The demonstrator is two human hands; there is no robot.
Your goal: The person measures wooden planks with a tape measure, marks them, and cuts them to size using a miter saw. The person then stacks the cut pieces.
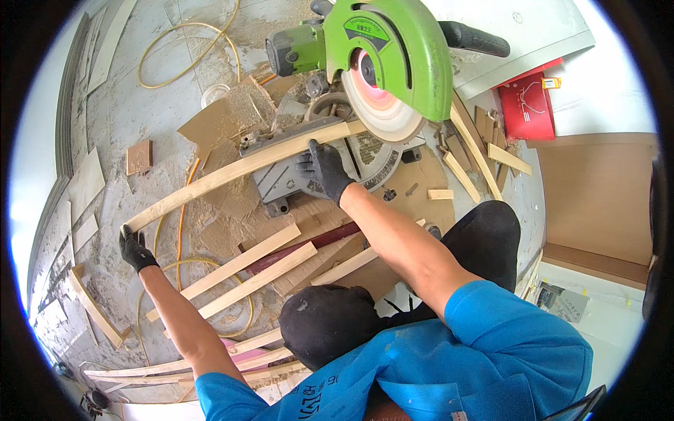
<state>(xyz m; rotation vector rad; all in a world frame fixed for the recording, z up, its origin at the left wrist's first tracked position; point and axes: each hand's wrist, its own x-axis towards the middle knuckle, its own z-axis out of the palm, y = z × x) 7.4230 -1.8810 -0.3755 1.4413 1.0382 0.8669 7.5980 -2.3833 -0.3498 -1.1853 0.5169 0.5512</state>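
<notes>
A long pale wooden strip [232, 172] lies across the grey base [284, 180] of a green miter saw [435, 70]. Its right end reaches the saw's large round blade [382, 116], which is raised above the base. My left hand [135, 251], in a black glove, is closed on the strip's far left end. Over the saw base, my right hand [327, 170], also black-gloved, has its fingertips on the near edge of the strip, a short way left of the blade. Part of its grip is hidden by the hand itself.
Several cut strips [256, 281] lie on the floor before my knees, beside a dark red bar [309, 247]. Offcuts [460, 175] are heaped right of the saw. A yellow hose [144, 63] loops at the left. Sawdust covers cardboard [210, 133]. A red bag [526, 105] stands at right.
</notes>
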